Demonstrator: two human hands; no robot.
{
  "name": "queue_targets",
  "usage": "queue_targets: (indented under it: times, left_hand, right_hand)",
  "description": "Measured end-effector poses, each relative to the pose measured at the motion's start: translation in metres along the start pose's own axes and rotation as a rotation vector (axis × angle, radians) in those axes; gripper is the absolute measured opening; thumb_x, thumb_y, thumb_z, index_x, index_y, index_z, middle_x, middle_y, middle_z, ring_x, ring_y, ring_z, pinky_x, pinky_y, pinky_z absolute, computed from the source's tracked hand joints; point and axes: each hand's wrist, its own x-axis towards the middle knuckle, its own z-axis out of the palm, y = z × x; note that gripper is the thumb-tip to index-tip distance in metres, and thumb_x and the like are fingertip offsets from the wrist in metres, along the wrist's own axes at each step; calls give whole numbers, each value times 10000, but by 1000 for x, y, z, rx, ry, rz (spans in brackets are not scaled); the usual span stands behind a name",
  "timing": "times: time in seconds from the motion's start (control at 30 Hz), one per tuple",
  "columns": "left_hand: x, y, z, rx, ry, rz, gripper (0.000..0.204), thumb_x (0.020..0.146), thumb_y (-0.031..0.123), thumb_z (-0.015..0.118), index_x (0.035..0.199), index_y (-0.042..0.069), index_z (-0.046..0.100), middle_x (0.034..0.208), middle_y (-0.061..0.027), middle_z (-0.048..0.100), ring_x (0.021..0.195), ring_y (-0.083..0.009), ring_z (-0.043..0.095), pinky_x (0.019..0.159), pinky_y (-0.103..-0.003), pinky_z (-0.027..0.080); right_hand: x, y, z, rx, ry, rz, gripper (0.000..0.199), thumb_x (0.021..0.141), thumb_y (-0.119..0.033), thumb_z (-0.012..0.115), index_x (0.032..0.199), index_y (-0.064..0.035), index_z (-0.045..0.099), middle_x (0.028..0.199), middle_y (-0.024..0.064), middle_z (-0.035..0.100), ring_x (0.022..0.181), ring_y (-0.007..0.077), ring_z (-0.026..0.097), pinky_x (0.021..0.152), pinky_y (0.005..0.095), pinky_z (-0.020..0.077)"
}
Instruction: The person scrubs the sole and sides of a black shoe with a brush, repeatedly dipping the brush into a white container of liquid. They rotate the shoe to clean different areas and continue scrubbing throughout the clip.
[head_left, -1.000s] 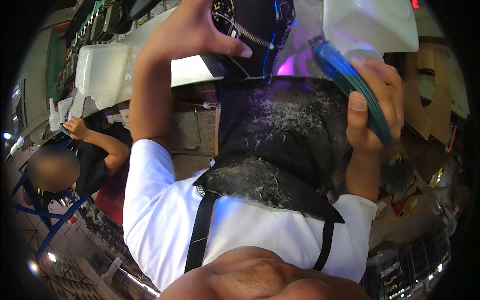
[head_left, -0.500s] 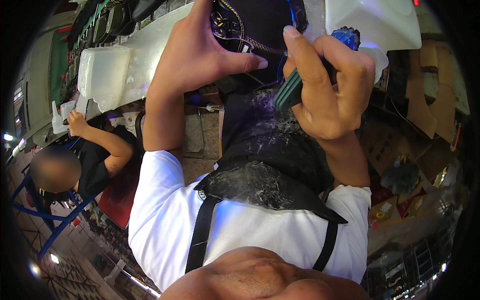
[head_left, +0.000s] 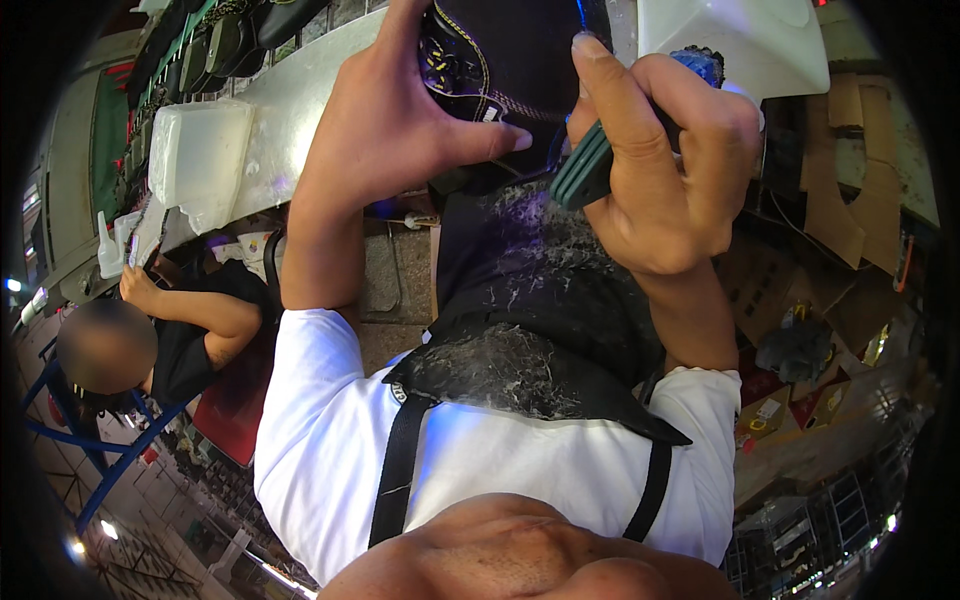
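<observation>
A black shoe (head_left: 535, 60) with yellow-flecked laces and a small white tag is at the top centre, cut off by the upper edge. My left hand (head_left: 400, 130) grips it from the left, thumb stretched across its near side; the other fingers are out of sight. In my right hand (head_left: 665, 165), curled just right of the shoe, is a brush-like tool (head_left: 583, 170) with a dark green, grooved handle. A blue end (head_left: 700, 65) crusted with black, seemingly part of the same tool, sticks out beyond the knuckles. Blue light falls along the shoe's right edge.
A white plastic container (head_left: 735, 40) stands right of my right hand, and a translucent tub (head_left: 200, 150) on the pale bench (head_left: 285, 115) at left. More black shoes (head_left: 230, 40) line a rack beyond. A co-worker (head_left: 215, 315) sits at left. Cardboard (head_left: 840, 220) lies at right.
My right hand and its tool have shifted slightly right and down beside the shoe. The left hand keeps its grip. The co-worker's hand has moved lower and to the left.
</observation>
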Motion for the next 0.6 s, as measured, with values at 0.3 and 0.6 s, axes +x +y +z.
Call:
queue_targets:
  times: [0.3, 0.6]
  left_hand:
    - [1, -17, 4, -122, -6, -95, 936, 561, 207, 959, 1346, -23, 504, 1156, -182, 692, 1075, -249, 678, 962, -367, 524]
    - [6, -14, -7, -57, -98, 121, 1081, 562, 179, 933, 1485, -46, 418, 1297, -211, 652, 1220, -271, 630, 1079, -381, 468]
  right_hand:
    - [12, 1, -5, 15, -5, 41, 398, 658, 21, 806, 1053, -20, 793, 919, 49, 637, 803, 179, 565, 682, 313, 462]
    - [27, 49, -30, 1015, -218, 921, 159, 871, 7, 765, 1030, 14, 764, 974, 66, 692, 889, 152, 654, 785, 287, 525]
